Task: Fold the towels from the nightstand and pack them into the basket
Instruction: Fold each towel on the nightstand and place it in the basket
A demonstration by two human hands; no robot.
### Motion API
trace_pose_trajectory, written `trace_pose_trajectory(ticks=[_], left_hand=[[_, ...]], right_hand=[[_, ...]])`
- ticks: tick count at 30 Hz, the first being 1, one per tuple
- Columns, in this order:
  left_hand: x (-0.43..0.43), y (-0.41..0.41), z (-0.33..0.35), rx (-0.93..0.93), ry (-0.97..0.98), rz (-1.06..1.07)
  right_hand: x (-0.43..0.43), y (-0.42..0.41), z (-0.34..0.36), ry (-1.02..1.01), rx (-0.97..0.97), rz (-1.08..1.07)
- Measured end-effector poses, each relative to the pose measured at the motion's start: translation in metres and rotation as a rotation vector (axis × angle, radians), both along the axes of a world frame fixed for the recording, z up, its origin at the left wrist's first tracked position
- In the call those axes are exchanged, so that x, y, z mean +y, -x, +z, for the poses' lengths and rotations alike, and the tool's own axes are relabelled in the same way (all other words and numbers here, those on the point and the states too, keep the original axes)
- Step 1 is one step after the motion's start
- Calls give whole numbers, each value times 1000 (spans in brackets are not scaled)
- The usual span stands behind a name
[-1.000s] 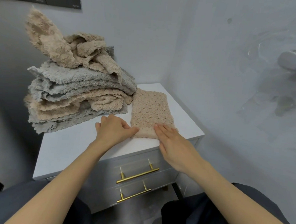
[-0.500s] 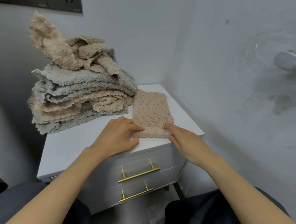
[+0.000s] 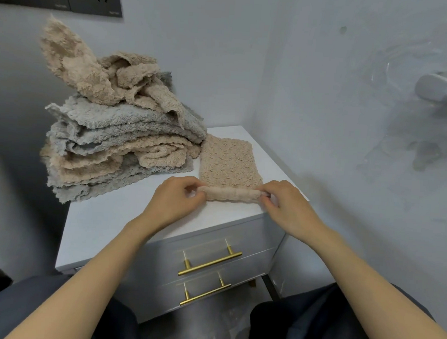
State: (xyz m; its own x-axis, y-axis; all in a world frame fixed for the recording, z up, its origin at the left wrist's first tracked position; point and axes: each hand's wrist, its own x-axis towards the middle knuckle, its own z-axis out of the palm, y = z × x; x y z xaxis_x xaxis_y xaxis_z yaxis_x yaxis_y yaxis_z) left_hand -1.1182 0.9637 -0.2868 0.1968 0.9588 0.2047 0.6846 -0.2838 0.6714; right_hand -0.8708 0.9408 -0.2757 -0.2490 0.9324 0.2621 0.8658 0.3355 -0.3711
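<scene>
Towel [image 3: 230,167] roll's ends hidden inside left hand [image 3: 174,203], right hand [image 3: 290,210].

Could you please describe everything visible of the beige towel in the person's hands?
The beige towel is a small rectangle of soft, bumpy fabric. Its far part lies flat on the white nightstand near the right edge; its near edge is rolled into a tube. The left hand pinches the roll's left end, the right hand its right end. Its far left corner meets the pile of towels.
</scene>
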Motion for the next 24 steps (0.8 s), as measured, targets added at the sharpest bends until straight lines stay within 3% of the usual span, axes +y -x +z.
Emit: trace_pose_trajectory(ticks=[8, 11, 14, 16, 18, 20, 24], left_hand=[[3, -6, -3, -118, 99, 144], [4, -10, -5, -90, 51, 195], [4, -14, -6, -23, -7, 218], [4, -16, -6, -3, -40, 210], [4, -16, -5, -13, -28, 197], [5, -16, -4, -24, -4, 191], [7, -16, -3, -24, -2, 188]], right_hand=[[11, 5, 6, 280, 449, -332], [12, 11, 4, 240, 327, -434], [9, 19, 2, 20, 54, -455], [5, 23, 0, -189, -77, -367], [0, 32, 1, -306, -91, -189], [-5, 46, 1, -326, -103, -24], [-11, 71, -8, -153, -254, 130]])
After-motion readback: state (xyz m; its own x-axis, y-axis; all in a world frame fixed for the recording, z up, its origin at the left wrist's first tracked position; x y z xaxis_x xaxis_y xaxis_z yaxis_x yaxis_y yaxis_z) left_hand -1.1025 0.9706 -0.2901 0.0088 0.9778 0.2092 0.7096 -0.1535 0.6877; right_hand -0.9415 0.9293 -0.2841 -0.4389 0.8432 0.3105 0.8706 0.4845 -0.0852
